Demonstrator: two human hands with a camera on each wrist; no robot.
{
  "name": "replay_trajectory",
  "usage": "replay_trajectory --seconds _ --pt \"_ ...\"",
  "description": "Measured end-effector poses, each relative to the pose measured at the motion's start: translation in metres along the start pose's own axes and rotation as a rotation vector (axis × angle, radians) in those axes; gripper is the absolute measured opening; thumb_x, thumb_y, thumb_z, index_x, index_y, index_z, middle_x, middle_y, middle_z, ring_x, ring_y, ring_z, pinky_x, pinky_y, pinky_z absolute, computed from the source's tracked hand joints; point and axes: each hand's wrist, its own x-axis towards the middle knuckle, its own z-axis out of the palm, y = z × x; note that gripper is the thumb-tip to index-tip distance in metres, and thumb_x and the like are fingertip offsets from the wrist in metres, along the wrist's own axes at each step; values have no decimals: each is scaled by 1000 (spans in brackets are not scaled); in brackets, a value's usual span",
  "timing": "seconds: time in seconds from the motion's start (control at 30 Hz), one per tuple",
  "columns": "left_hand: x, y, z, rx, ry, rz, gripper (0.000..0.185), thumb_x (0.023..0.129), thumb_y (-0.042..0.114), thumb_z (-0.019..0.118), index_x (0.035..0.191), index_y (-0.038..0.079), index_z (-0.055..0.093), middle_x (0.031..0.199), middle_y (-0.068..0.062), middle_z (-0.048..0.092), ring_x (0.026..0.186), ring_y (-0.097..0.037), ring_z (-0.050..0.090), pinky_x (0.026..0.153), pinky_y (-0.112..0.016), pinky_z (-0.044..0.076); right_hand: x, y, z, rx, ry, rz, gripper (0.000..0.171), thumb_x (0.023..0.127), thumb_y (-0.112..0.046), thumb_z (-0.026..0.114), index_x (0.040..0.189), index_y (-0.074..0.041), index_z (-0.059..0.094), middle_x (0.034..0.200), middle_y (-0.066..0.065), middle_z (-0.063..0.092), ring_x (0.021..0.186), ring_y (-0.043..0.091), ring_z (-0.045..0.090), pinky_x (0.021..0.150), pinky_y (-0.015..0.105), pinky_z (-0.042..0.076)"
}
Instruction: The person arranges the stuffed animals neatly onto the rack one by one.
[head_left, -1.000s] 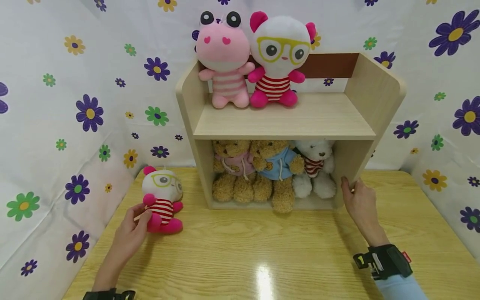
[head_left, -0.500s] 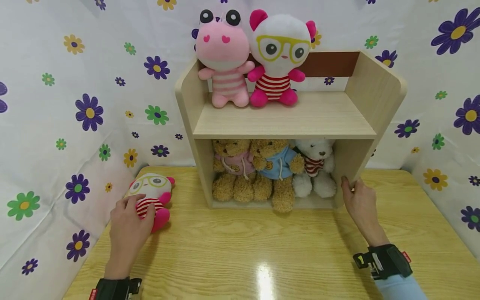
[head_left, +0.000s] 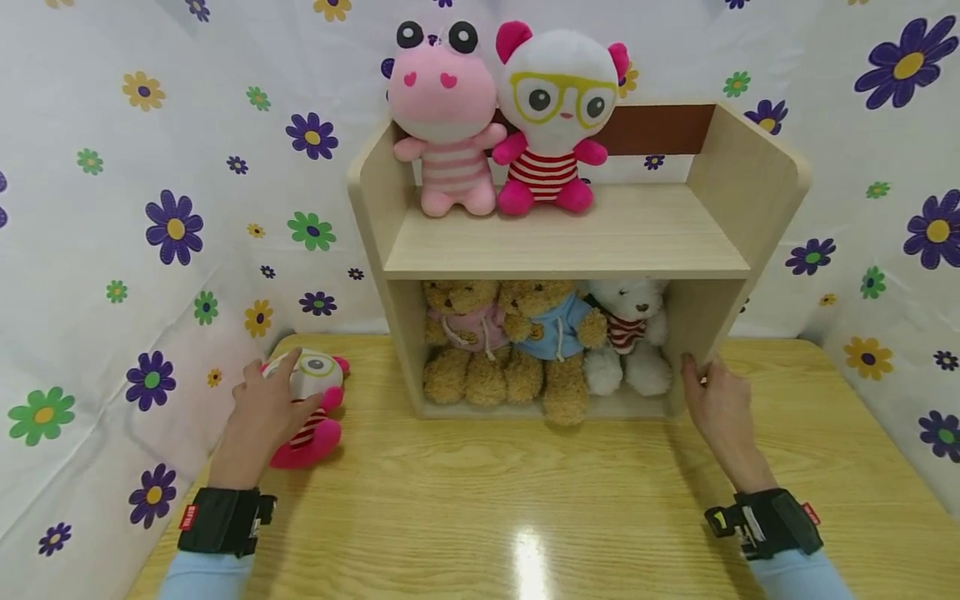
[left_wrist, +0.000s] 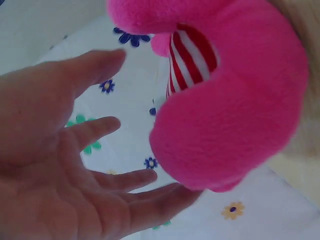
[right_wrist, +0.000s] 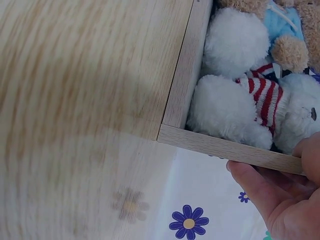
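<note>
At the table's left side, the small panda plush toy (head_left: 306, 446) leans back, with a white head, yellow glasses, pink limbs and a red-striped body. My left hand (head_left: 258, 417) is over its left side and hides part of the face and body. In the left wrist view the hand's fingers (left_wrist: 145, 207) are spread and loosely bent beside the pink plush, one fingertip at its edge. My right hand (head_left: 720, 408) grips the right side panel of the wooden shelf (head_left: 570, 242), thumb on one face and fingers (right_wrist: 250, 182) on the other.
On the top shelf sit a pink hippo-like plush (head_left: 450, 125) and a larger panda plush (head_left: 555, 125). Below are two brown teddy bears (head_left: 465, 350) and a white bear (head_left: 630, 333). Flowered cloth (head_left: 90, 250) hangs around the wooden table (head_left: 450, 500).
The small panda has shifted left and leaned back, its face turning upward. My left hand has let go of its side and moved forward over it. The right hand has stayed on the shelf.
</note>
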Motion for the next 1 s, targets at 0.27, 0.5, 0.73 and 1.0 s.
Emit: replay_trajectory --seconds 0.27,0.5,0.73,1.0 --pt "25 -4 -3 97 -132 57 94 88 26 78 160 2 22 149 -53 7 109 -73 46 88 -76 50 -1 -1 -1 16 -18 -4 28 103 -16 57 81 2 58 60 22 63 45 6 49 36 14 31" --pt "37 -9 -9 98 -259 64 98 85 22 79 161 3 20 147 -57 4 100 -58 59 90 -71 53 0 1 0 10 11 -45 29 101 -11 58 77 3 55 60 23 63 46 24 58 38 13 31" --pt "41 -14 -12 96 -336 10 105 85 26 80 163 7 12 147 -56 6 112 -63 49 96 -77 45 -1 1 2 0 6 -52 29 101 -11 58 76 3 54 58 23 61 45 25 57 37 15 30" --pt "44 -26 -1 15 -287 9 96 81 25 80 157 8 23 130 -44 24 102 -53 52 85 -65 55 -2 1 2 5 12 -48 30 101 -11 59 75 3 54 61 25 63 48 27 60 38 13 31"
